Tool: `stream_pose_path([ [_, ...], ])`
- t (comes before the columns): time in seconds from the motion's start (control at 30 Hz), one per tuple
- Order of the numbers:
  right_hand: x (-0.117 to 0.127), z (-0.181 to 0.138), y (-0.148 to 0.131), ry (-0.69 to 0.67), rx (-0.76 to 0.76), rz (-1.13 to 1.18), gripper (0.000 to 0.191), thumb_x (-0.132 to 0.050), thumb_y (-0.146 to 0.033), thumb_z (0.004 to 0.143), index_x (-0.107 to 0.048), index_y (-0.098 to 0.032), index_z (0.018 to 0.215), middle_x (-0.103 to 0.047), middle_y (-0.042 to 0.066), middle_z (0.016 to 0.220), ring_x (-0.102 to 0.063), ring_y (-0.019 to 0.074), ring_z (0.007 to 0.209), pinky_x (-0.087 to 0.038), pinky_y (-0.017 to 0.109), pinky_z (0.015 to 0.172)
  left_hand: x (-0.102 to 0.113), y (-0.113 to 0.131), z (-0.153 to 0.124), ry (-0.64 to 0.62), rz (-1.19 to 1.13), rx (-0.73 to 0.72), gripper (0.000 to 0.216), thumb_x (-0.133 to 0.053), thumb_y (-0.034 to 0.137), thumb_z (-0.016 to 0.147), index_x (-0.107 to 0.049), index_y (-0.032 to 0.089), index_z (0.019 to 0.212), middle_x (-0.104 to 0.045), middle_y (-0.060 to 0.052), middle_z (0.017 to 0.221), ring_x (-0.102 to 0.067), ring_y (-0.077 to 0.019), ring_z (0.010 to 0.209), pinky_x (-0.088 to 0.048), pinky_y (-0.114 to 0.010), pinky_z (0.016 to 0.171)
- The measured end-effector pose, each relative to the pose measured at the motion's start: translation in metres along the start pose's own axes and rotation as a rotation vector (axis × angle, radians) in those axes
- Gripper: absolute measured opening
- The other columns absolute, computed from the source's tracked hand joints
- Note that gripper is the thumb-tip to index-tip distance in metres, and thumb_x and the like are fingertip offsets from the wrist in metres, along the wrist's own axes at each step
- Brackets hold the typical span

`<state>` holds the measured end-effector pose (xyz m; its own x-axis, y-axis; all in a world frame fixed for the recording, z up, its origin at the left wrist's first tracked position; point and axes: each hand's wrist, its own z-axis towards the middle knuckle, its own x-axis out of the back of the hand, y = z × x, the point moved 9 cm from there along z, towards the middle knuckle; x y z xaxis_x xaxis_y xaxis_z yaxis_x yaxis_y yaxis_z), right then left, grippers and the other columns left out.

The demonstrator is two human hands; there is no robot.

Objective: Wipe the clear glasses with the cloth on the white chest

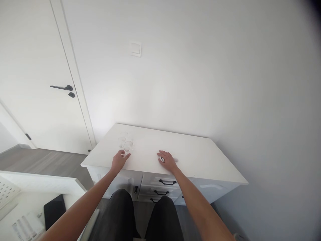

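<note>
On the white cabinet top, my left hand (119, 160) is at the near side of a small group of clear glasses. Its thumb and fingers curl around something see-through, seemingly the nearest clear glass (128, 145); its outline is faint. Just behind stands another clear glass (121, 139). My right hand (167, 161) rests palm down near the front edge, its fingers bent over a small white object with a dark mark (162, 159). A whitish end (176, 160) shows at the other side of this hand; what kind of thing it is I cannot make out.
The white cabinet (185, 150) stands against a plain wall with a light switch (135, 49). Black handles (167, 182) mark its drawers. At left are a door with a black lever (61, 87) and a white desk (40, 179) bearing a black flat device (54, 211). My knees are close below.
</note>
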<state>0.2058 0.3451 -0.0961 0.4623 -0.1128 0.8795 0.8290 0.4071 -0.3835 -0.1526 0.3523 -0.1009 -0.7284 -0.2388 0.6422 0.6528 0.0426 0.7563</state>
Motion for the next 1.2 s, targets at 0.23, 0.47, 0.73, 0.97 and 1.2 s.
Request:
stream_pose_path([
  [0.23,0.001,0.002,0.001,0.01,0.022,-0.002,0.039,-0.053,-0.037,0.097,-0.064,-0.034,0.134,-0.056,0.004,0.15,-0.05,0.0235,0.139,-0.03,0.052,0.12,-0.011,0.012,0.0,0.067,0.181,0.054,0.031,-0.062,0.054,0.087,-0.067,0.024,0.095,-0.078,-0.005,0.105,-0.069,-0.0308,0.104,-0.045,-0.044,0.093],
  [0.47,0.003,0.002,0.003,0.045,0.032,0.026,0.037,-0.052,-0.035,0.098,-0.065,-0.032,0.132,-0.059,0.003,0.148,-0.052,0.0232,0.137,-0.033,0.049,0.119,-0.081,0.081,-0.018,-0.199,0.198,-0.367,0.021,-0.063,0.034,0.089,-0.075,0.021,0.1,-0.077,-0.006,0.106,-0.067,-0.0239,0.102,-0.05,-0.034,0.092],
  [0.73,0.016,0.0,0.008,0.213,0.0,-0.03,0.041,-0.04,-0.028,0.102,-0.058,-0.026,0.138,-0.065,0.007,0.136,-0.055,0.0214,0.127,-0.039,0.04,0.111,-0.15,0.132,-0.053,-0.332,0.505,-0.704,0.049,-0.042,0.048,0.101,-0.057,0.027,0.143,-0.041,-0.008,0.163,-0.024,-0.0328,0.155,-0.017,-0.059,0.125],
  [0.97,0.032,-0.007,0.008,0.374,-0.092,-0.241,0.051,-0.041,-0.031,0.1,-0.045,-0.018,0.149,-0.057,0.016,0.13,-0.049,0.0303,0.118,-0.038,0.047,0.097,-0.163,0.128,-0.056,-0.39,0.566,-0.614,0.058,-0.031,0.051,0.103,-0.047,0.025,0.152,-0.034,-0.008,0.166,-0.012,-0.0357,0.158,-0.01,-0.069,0.122],
  [1.2,0.042,-0.015,0.015,0.366,-0.243,-0.18,0.043,-0.035,-0.033,0.101,-0.054,-0.016,0.135,-0.06,0.016,0.114,-0.054,0.0296,0.105,-0.044,0.042,0.09,-0.162,0.13,-0.056,-0.379,0.534,-0.629,0.054,-0.026,0.049,0.105,-0.049,0.028,0.149,-0.032,-0.006,0.167,-0.014,-0.0355,0.157,-0.013,-0.071,0.121],
])
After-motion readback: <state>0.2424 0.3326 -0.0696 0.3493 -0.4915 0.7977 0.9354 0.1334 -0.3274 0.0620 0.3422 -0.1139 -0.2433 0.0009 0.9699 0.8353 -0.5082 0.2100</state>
